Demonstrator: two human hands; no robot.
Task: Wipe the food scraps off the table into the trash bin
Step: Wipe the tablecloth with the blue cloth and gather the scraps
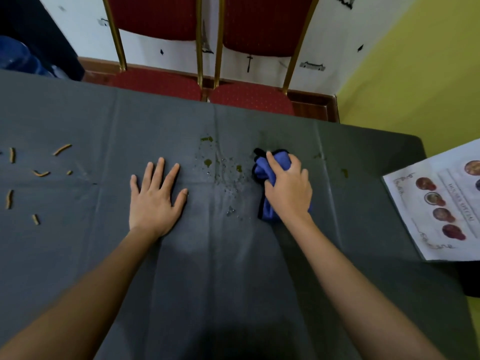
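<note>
Right hand (288,188) clenched on a bunched blue cloth (267,170), centre-right of frame, pressed to the grey desk (78,255). Left hand (155,198) flat, fingers spread, holding nothing. Droplets (223,175) between the hands. Scraps (39,174) at far left. Menu (441,201) at right edge.

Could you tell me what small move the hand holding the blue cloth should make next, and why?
Probably a short sweep left. The right hand grips the bunched blue cloth just right of the yellowish droplets on the grey tablecloth, while the left hand lies flat beside them.
</note>
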